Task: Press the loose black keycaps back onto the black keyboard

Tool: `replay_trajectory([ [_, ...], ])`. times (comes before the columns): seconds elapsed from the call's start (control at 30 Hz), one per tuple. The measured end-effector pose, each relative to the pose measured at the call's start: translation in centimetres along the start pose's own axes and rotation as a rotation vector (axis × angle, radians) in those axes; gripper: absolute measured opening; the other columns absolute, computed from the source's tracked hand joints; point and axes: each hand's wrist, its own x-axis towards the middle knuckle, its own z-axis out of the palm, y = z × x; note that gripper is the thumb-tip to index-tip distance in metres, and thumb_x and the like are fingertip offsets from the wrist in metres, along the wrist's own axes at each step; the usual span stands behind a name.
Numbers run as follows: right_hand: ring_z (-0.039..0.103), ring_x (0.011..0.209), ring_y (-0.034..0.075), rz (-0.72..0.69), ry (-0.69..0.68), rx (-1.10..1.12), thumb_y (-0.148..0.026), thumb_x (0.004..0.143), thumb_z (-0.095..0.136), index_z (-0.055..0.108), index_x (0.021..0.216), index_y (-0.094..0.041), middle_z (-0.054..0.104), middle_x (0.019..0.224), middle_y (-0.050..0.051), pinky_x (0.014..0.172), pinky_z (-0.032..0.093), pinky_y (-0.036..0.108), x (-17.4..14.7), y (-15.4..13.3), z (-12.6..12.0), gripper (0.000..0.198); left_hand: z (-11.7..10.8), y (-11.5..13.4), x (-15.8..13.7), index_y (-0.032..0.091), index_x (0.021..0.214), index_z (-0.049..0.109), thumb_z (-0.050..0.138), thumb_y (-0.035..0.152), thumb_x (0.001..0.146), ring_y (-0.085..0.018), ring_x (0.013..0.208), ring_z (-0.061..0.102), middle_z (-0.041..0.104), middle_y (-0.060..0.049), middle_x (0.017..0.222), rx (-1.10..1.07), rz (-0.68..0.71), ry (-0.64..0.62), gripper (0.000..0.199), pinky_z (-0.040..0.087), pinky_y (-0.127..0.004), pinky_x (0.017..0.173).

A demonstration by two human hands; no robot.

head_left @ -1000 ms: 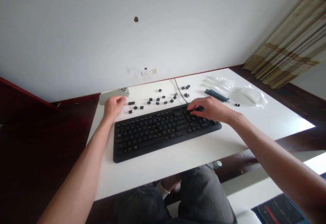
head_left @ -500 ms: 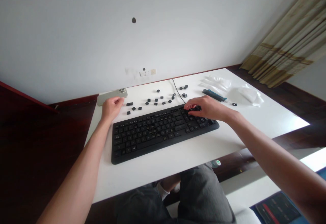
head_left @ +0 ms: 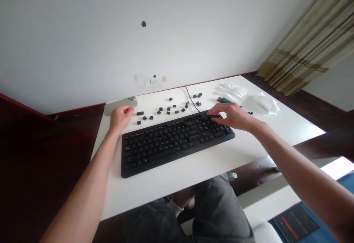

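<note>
A black keyboard (head_left: 166, 150) lies at a slant on the white table, with dark gaps among its keys. My right hand (head_left: 231, 114) is over its upper right end, at the number pad. The thumb and fingers there are curved and apart, and I see nothing between them. My left hand (head_left: 121, 117) rests closed on the table beyond the keyboard's left end, by a phone (head_left: 118, 104). Whether its curled fingers hold anything is hidden. Several loose black keycaps (head_left: 151, 117) lie scattered behind the keyboard.
Clear plastic bags (head_left: 261, 103) lie at the table's right, with a dark blue packet (head_left: 224, 100) partly behind my right hand. The keyboard's cable (head_left: 192, 98) runs to the back edge. A wall socket (head_left: 164, 78) is behind the table (head_left: 166, 186).
My right hand has shifted a little to the right along the keyboard's top, and the gap between thumb and fingers looks wider. My left hand has stayed in place.
</note>
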Motion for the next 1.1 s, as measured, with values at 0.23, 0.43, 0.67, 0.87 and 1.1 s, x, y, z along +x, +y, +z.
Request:
replay_trajectory([
  [0.23, 0.074, 0.089, 0.024, 0.07, 0.091, -0.01, -0.033, 0.096, 0.065, 0.077, 0.109, -0.021, 0.079, 0.104, 0.009, 0.082, 0.064, 0.04, -3.1, -0.8, 0.1, 0.022, 0.0, 0.0, 0.0, 0.02, 0.062, 0.059, 0.055, 0.052, 0.087, -0.018, 0.062, 0.05, 0.053, -0.001, 0.057, -0.007, 0.0, 0.003, 0.041, 0.031, -0.031, 0.06],
  [0.43, 0.077, 0.088, 0.025, 0.12, 0.046, 0.018, -0.037, 0.094, 0.069, 0.076, 0.106, -0.022, 0.081, 0.101, 0.008, 0.082, 0.066, 0.041, -6.9, -1.6, -0.2, 0.021, 0.2, -0.2, 0.0, 0.02, 0.064, 0.062, 0.056, 0.051, 0.087, -0.019, 0.063, 0.053, 0.058, -0.002, 0.059, 0.002, -0.005, -0.003, 0.039, 0.032, -0.03, 0.06],
  [0.67, 0.077, 0.09, 0.025, 0.089, 0.012, -0.023, -0.036, 0.098, 0.063, 0.079, 0.102, -0.024, 0.081, 0.105, 0.008, 0.085, 0.065, 0.042, -7.7, -1.7, 0.1, 0.02, 0.1, -0.4, 0.1, 0.02, 0.064, 0.064, 0.057, 0.051, 0.087, -0.019, 0.062, 0.053, 0.06, -0.002, 0.059, 0.011, -0.009, -0.005, 0.039, 0.033, -0.031, 0.06],
  [0.87, 0.077, 0.092, 0.025, 0.047, 0.003, -0.034, -0.033, 0.1, 0.06, 0.079, 0.104, -0.025, 0.08, 0.108, 0.008, 0.088, 0.064, 0.043, -7.5, -2.1, -0.1, 0.021, 0.2, -0.5, 0.1, 0.02, 0.064, 0.063, 0.057, 0.051, 0.088, -0.019, 0.061, 0.052, 0.057, -0.001, 0.058, 0.013, 0.002, -0.003, 0.039, 0.032, -0.031, 0.06],
  [1.1, 0.078, 0.09, 0.025, 0.062, -0.007, -0.006, -0.034, 0.099, 0.062, 0.08, 0.102, -0.024, 0.082, 0.105, 0.007, 0.085, 0.065, 0.042, -7.3, -1.9, -0.5, 0.02, 0.2, -0.3, 0.1, 0.02, 0.064, 0.063, 0.056, 0.05, 0.087, -0.019, 0.061, 0.052, 0.056, -0.002, 0.057, 0.02, -0.008, -0.006, 0.039, 0.032, -0.031, 0.059],
])
